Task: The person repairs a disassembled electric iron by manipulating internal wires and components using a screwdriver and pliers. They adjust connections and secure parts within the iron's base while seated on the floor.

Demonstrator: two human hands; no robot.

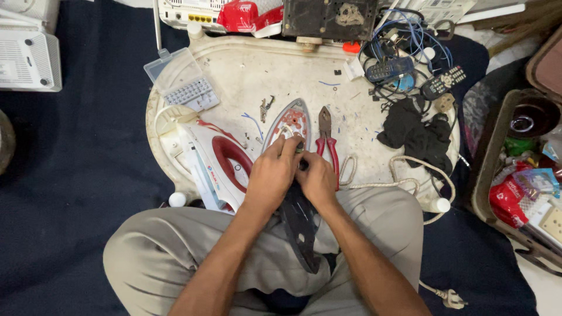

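I sit cross-legged at a low white tray table (281, 70). My left hand (270, 175) and my right hand (316, 178) are close together over a dark metal iron soleplate (300, 225) that rests on my lap. The fingers of both hands pinch a small dark part (300, 147) at the soleplate's upper end. Just beyond the fingers lies an opened iron base with red and white inner parts (290, 122). The white and red iron housing (213, 164) lies on its side left of my left hand. Red-handled pliers (326, 140) lie right of my hands.
A clear plastic screw box (182, 85) sits at the table's left. Tangled wires, remote controls (445, 82) and a black cloth (415, 134) fill the right. A braided white cord (404, 182) runs to a plug (451, 299). A cluttered box (527, 187) stands at right.
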